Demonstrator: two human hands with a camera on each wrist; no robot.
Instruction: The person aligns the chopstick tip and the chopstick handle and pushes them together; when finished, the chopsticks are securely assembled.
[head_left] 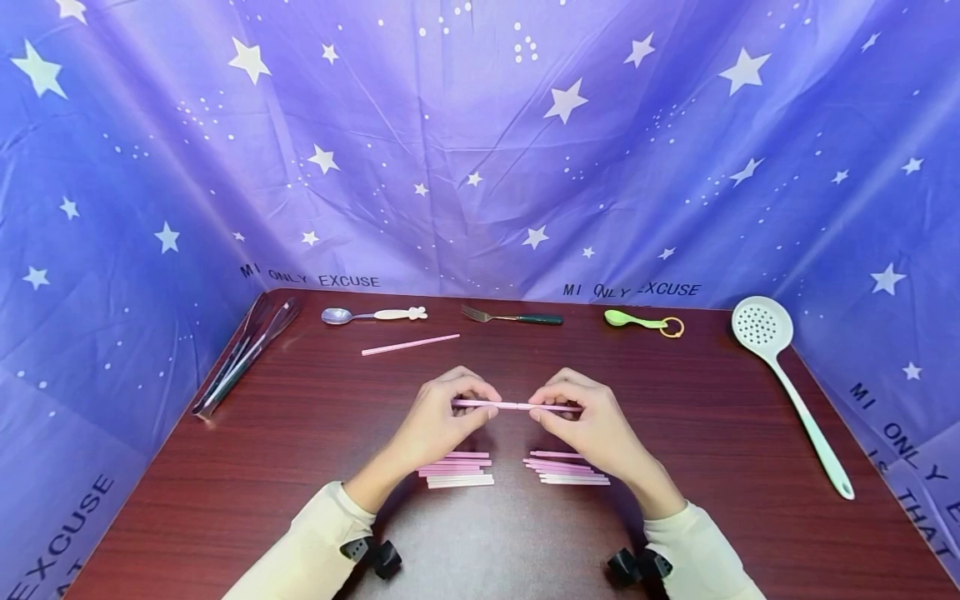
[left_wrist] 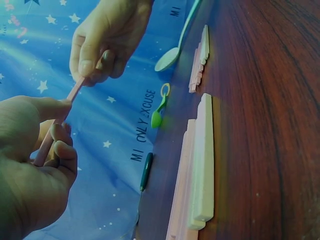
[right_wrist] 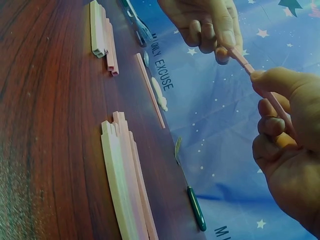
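Observation:
My left hand (head_left: 442,417) and right hand (head_left: 592,421) face each other above the table, each pinching one end of a thin pink stick (head_left: 512,406) held level. A seam shows in it near the right fingertips, as if two pieces meet end to end; the right wrist view shows this seam (right_wrist: 247,67) too. Below the left hand lies a bundle of pink and white sticks (head_left: 459,471), partly hidden by that hand. A similar bundle (head_left: 567,471) lies below the right hand. One longer pink stick (head_left: 410,345) lies apart, farther back on the table.
Along the table's back edge lie a spoon with a white handle (head_left: 397,314), a fork with a dark green handle (head_left: 536,318) and a green spoon with a yellow ring (head_left: 637,320). A whisk-like utensil (head_left: 243,358) is at left, a pale slotted skimmer (head_left: 798,392) at right.

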